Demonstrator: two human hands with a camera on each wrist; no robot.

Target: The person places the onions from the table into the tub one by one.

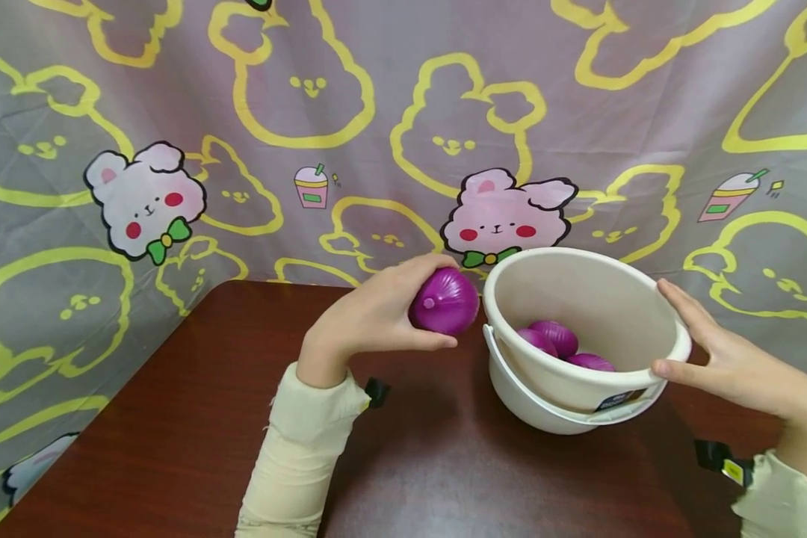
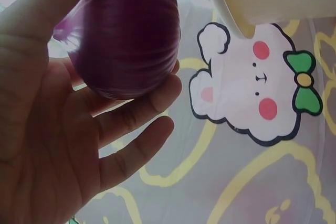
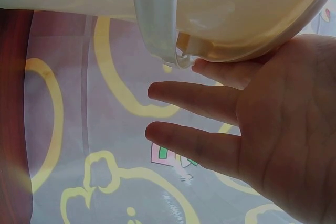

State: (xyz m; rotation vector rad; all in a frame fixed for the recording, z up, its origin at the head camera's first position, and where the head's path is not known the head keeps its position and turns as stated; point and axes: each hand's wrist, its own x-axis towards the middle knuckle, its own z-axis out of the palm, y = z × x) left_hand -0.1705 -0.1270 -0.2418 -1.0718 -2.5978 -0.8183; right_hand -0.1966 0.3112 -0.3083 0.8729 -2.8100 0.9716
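Observation:
A purple onion is gripped in my left hand, above the table just left of the bucket. The left wrist view shows this onion between thumb and fingers, with two lower fingers standing free of it. My right hand touches the right side of the white bucket, thumb and forefinger spread along its rim. In the right wrist view the right hand has straight fingers, one near the handle joint of the bucket. Purple onions lie inside the bucket, partly hidden by its near wall.
The bucket's white handle hangs down at its front left. Beneath everything is a dark brown wooden table. A grey-pink curtain with cartoon rabbits and yellow outlines hangs directly behind it.

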